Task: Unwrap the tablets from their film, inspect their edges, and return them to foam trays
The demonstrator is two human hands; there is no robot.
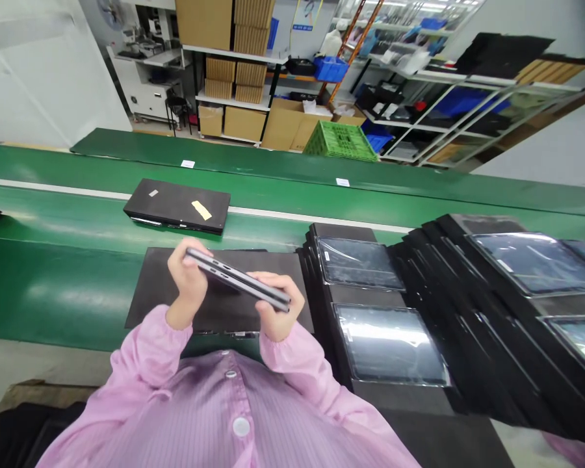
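A slim grey tablet (234,276) is held edge-on above a black mat (151,286), its side with small slots turned towards me. My left hand (188,283) grips its left end with the fingers wrapped round. My right hand (277,312) clasps the right end from below. Both arms wear pink sleeves.
A black flat device (178,206) with a yellow label lies on the green conveyor belt (53,214). To the right stand stacked black trays (365,292) holding film-covered tablets (390,341). Shelves with cardboard boxes (244,120) and a green crate (340,140) are beyond the line.
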